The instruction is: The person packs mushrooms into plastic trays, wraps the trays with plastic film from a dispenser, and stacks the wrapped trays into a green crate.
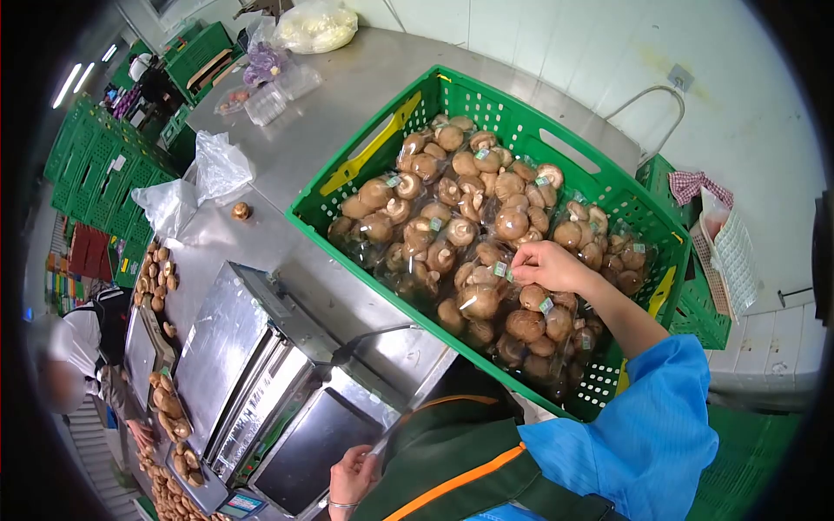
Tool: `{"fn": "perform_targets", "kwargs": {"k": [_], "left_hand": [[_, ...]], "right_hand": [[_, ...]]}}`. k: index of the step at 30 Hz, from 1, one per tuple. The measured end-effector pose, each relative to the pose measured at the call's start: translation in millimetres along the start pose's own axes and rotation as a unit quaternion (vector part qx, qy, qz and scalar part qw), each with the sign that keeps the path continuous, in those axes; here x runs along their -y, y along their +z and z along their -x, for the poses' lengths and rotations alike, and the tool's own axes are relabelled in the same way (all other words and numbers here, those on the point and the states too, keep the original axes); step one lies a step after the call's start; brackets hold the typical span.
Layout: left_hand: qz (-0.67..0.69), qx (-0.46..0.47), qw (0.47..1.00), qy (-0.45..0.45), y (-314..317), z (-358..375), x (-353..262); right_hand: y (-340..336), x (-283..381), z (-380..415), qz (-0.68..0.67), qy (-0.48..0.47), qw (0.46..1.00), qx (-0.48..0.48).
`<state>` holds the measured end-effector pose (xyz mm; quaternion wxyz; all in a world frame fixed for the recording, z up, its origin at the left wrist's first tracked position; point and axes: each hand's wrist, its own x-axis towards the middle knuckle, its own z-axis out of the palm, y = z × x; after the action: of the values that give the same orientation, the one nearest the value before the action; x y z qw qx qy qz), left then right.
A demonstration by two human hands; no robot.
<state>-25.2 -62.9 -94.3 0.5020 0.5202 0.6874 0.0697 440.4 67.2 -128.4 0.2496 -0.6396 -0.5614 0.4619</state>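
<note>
A large green crate (313, 217) with yellow handles stands on the metal table and holds several clear bags of brown mushrooms (478, 301), many with small green-and-white labels. My right hand (549, 267) reaches into the crate, its fingertips pinched together at a label on one of the bags. What lies between the fingertips is too small to make out. Below the crate, beside a metal machine (326, 443), my left hand (354, 476) is low near my body with its fingers curled in. Whatever it may hold is hidden.
Clear plastic bags (221, 165) and a loose mushroom (241, 211) lie on the metal table (278, 165). Bagged goods (314, 28) sit at the back. At the left a co-worker (87, 339) reaches toward mushrooms. Green crates (95, 165) are stacked behind.
</note>
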Motion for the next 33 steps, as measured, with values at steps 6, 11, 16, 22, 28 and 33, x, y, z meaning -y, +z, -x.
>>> {"fn": "perform_targets", "kwargs": {"k": [6,11,16,22,28,33], "left_hand": [[-0.013,0.008,1.0,0.005,7,2,-11],[-0.018,0.003,1.0,0.003,7,4,-16],[-0.032,0.008,0.999,0.042,9,2,-2],[-0.042,0.014,0.998,0.051,10,2,-6],[-0.046,0.016,0.997,0.053,9,3,-10],[-0.05,0.017,0.997,0.054,9,2,-10]], "right_hand": [[-9,-2,0,-0.145,0.042,0.986,0.069],[-16,3,2,-0.209,0.097,0.967,0.108],[-20,5,2,-0.229,0.113,0.958,0.132],[-23,0,2,-0.269,0.136,0.943,0.143],[-23,0,2,-0.287,0.152,0.935,0.141],[-23,-4,0,-0.327,0.171,0.921,0.13]]}}
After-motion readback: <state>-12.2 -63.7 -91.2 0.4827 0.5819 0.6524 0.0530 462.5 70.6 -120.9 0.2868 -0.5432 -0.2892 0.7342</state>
